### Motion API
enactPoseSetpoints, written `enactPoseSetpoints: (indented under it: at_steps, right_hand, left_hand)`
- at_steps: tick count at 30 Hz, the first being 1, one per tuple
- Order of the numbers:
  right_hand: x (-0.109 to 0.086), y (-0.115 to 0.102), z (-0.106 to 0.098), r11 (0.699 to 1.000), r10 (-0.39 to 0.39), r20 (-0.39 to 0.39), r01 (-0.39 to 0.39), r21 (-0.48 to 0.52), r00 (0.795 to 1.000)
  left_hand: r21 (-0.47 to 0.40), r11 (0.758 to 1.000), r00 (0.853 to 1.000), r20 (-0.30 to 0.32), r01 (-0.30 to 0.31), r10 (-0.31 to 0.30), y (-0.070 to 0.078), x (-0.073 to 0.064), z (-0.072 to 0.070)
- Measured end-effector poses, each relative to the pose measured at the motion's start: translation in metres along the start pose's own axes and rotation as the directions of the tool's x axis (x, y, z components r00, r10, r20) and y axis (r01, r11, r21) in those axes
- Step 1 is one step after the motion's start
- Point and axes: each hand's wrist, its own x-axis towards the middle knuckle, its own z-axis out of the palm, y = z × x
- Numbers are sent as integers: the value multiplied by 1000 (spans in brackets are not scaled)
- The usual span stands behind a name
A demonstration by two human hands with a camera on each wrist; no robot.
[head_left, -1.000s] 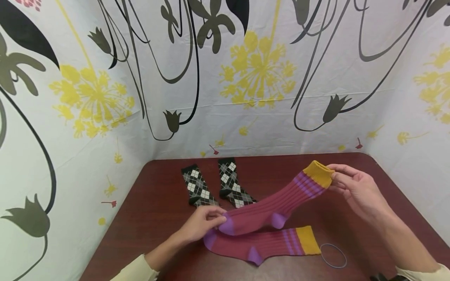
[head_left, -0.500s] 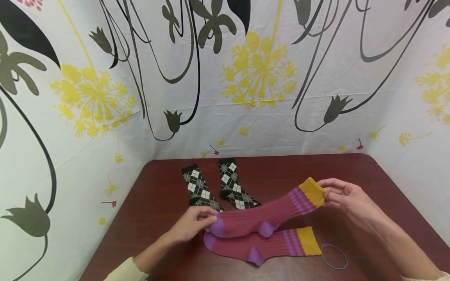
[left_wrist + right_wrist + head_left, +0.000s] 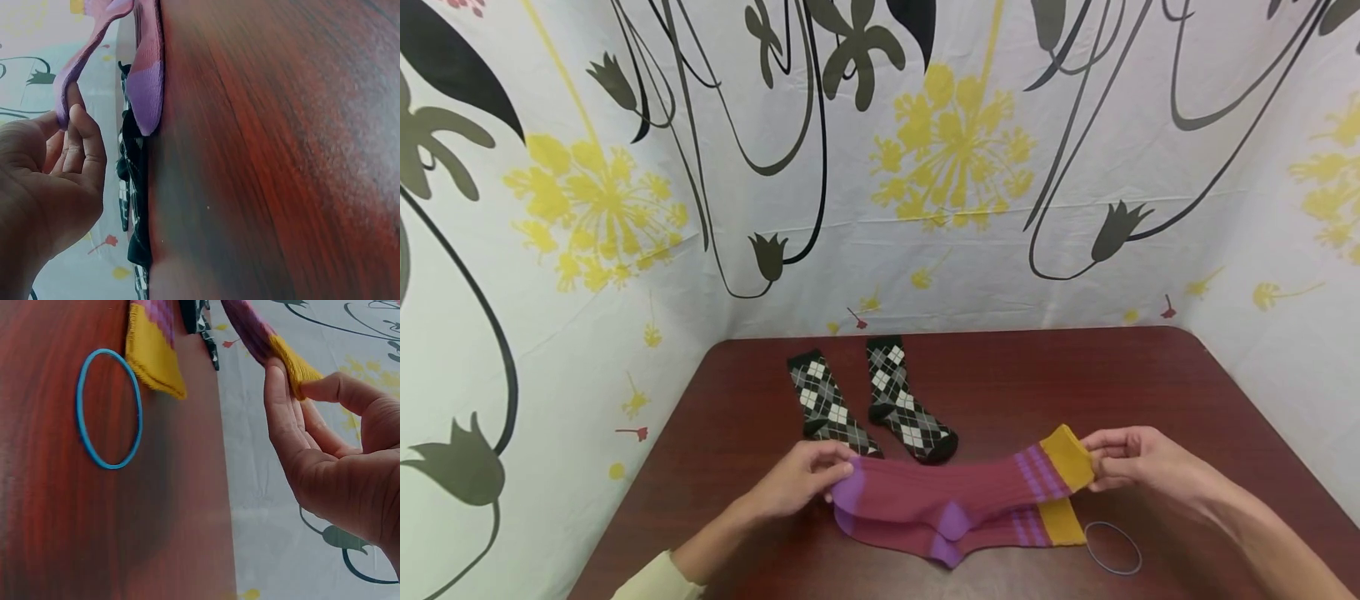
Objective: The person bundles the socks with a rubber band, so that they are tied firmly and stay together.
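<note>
Between both hands stretches a maroon sock (image 3: 917, 492) with purple toe and heel and a yellow cuff. My left hand (image 3: 797, 479) pinches its toe, and my right hand (image 3: 1142, 462) pinches the yellow cuff (image 3: 294, 365) between thumb and fingers. Beneath it a matching sock (image 3: 992, 543) lies flat on the table, partly covered by the held one. In both wrist views the held sock is raised off the lower sock (image 3: 147, 94), with a gap between them.
A thin blue ring-shaped band (image 3: 1112, 548) lies beside the lower sock's cuff. Two black, grey and white argyle socks (image 3: 827, 400) (image 3: 910, 408) lie farther back on the dark red wooden table (image 3: 1075, 367). A white floral-patterned cloth (image 3: 865, 183) hangs behind the table.
Both hands have moved down and left with the held sock, the right hand descending farthest. The sock now hangs more level and overlaps the lower one. More of the right argyle sock shows.
</note>
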Motion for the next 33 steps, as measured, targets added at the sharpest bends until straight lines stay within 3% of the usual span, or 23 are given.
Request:
enactPoseSetpoints:
  at_steps: [16,23,33]
  right_hand:
    - [-14,7,3,995,93,87,-94,9,992]
    - [-20,2,3,990,108,135,-119,79,985]
    - [-18,23,8,987,131,155,-144,75,979]
  left_hand:
    - [-6,1000,998,55,8,-8,-3,-4,-6]
    - [-19,999,995,99,31,-29,-1,-5,-9]
    - [43,996,988,131,76,-81,-9,-7,-8]
